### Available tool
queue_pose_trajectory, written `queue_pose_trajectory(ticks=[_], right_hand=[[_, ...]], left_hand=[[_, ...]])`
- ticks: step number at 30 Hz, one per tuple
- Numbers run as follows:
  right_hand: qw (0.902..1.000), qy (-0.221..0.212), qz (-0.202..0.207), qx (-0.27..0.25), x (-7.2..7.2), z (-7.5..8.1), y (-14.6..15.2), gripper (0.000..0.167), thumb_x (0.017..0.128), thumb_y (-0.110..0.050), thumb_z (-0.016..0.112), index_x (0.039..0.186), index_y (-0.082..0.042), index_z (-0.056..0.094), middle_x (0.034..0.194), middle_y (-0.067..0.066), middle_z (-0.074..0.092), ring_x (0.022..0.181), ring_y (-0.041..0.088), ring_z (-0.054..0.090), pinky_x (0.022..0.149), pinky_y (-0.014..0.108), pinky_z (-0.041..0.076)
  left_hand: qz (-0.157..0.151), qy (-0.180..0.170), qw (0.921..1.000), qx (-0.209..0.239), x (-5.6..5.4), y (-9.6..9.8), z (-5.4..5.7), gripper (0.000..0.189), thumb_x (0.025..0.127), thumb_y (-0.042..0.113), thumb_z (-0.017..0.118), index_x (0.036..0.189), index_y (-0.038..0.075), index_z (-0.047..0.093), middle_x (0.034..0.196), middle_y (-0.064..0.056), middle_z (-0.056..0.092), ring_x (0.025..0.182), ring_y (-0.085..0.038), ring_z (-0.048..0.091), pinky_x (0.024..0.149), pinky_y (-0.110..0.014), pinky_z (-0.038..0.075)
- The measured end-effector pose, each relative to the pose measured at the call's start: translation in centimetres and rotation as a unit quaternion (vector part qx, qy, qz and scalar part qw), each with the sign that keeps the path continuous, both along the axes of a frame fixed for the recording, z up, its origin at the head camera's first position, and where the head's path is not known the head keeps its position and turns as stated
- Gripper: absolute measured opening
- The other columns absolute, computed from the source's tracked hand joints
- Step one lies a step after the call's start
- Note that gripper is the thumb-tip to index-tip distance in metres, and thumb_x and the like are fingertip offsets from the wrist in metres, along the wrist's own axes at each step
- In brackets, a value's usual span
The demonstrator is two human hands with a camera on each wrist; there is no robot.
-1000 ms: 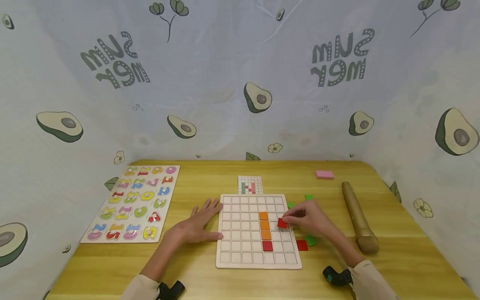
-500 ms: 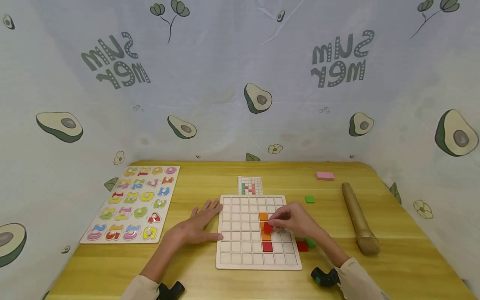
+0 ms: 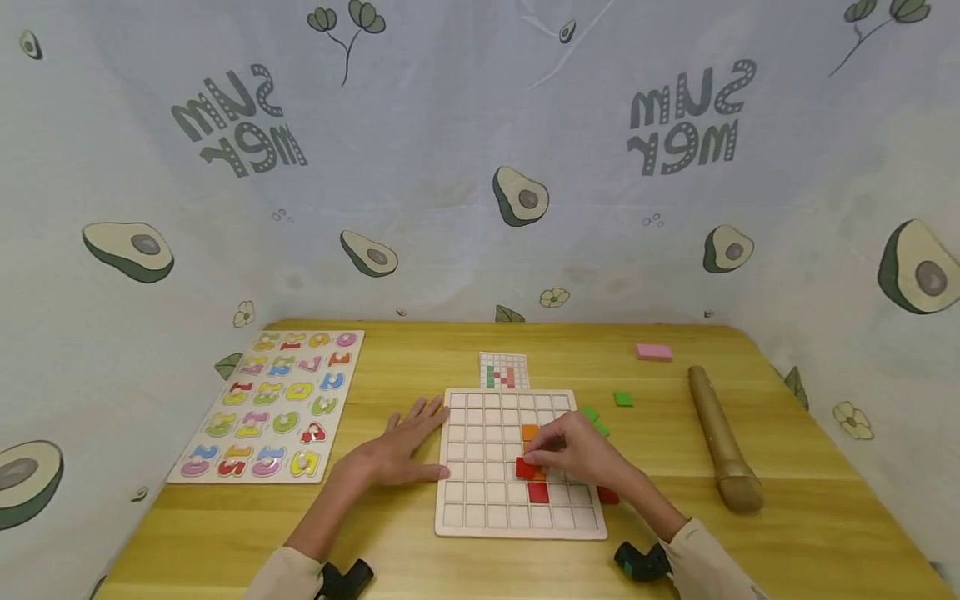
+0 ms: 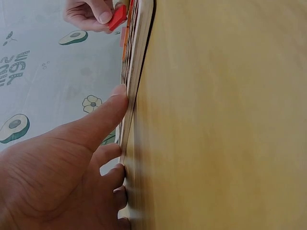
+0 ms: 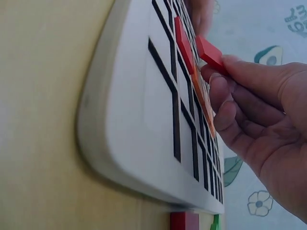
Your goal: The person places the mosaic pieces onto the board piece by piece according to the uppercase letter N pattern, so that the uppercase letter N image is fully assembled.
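A: Which step is in hand now?

B: I would say, the placing of one red tile (image 3: 523, 467). The right hand (image 3: 573, 450) pinches it between thumb and finger, tilted, above the grid board (image 3: 476, 492), in the lower middle of the head view.

A: And the left hand (image 3: 397, 450)?

B: It grips nothing. Its spread fingers touch the board's left edge, perhaps to steady it.

A: What does the next move call for?

B: In my opinion, turning the tile flat, aligning it with one cell, then releasing it. It hangs near the orange tiles (image 3: 529, 432); which cell is meant, I cannot tell. The pattern card (image 3: 503, 371), just above the board in the frame, may be the guide.
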State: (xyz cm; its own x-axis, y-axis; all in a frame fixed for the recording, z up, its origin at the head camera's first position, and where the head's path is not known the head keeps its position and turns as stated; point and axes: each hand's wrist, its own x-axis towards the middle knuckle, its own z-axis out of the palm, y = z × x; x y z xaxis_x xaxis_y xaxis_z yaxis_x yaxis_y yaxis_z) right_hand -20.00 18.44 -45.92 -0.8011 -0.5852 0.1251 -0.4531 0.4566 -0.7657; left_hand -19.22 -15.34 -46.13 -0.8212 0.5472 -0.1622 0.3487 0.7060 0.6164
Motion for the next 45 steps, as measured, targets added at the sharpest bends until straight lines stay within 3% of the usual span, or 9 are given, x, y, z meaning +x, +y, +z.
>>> queue_pose_trajectory(ticks=[7,17,29,40,45], right_hand=[[0.9991,0.036,0.019,0.015,0.3,-0.1,-0.9,0.003,0.091,-0.013,0.088,0.092,-0.011,0.087,0.083,-0.011,0.079,0.070,-0.001,0.055,0.063,0.017,0.049],[0.9923,0.108,0.051,0.033,0.6,-0.5,-1.5,0.004,0.093,-0.009,0.085,0.094,-0.013,0.086,0.087,-0.010,0.078,0.073,-0.002,0.057,0.066,0.019,0.054],[0.9903,0.105,0.059,0.070,1.0,-0.3,-1.2,0.008,0.097,-0.014,0.082,0.102,-0.011,0.087,0.099,-0.004,0.067,0.086,0.008,0.059,0.075,0.024,0.057],[0.9893,0.106,0.083,0.058,0.8,-0.2,-0.8,0.013,0.102,-0.017,0.077,0.102,-0.009,0.087,0.100,-0.002,0.062,0.087,0.007,0.055,0.075,0.023,0.054],[0.9891,0.102,0.096,0.043,0.7,-0.3,-0.6,0.014,0.103,-0.016,0.076,0.106,-0.008,0.087,0.101,0.000,0.064,0.087,0.011,0.057,0.074,0.024,0.054]], left_hand=[[0.002,-0.001,1.0000,-0.003,-0.1,-0.2,-0.1,0.093,0.102,0.041,0.075,0.173,0.010,0.023,0.182,-0.011,0.006,0.167,-0.035,-0.003,0.133,-0.062,-0.005],[0.003,-0.001,1.0000,-0.002,-0.1,-0.2,-0.1,0.094,0.101,0.042,0.076,0.173,0.010,0.024,0.181,-0.012,0.008,0.167,-0.036,-0.002,0.132,-0.063,-0.004],[0.000,0.000,1.0000,0.006,0.0,-0.2,-0.1,0.096,0.100,0.044,0.077,0.173,0.010,0.025,0.181,-0.013,0.008,0.167,-0.037,-0.002,0.132,-0.064,-0.005],[-0.006,0.017,0.9998,0.007,-1.3,-0.7,-2.6,0.103,0.097,0.061,0.074,0.174,0.017,0.022,0.182,-0.004,0.005,0.168,-0.029,-0.003,0.133,-0.062,-0.004],[-0.001,0.018,0.9998,0.008,-1.3,-0.7,-2.6,0.101,0.097,0.056,0.076,0.174,0.018,0.023,0.182,-0.003,0.006,0.168,-0.029,-0.003,0.133,-0.061,-0.004]])
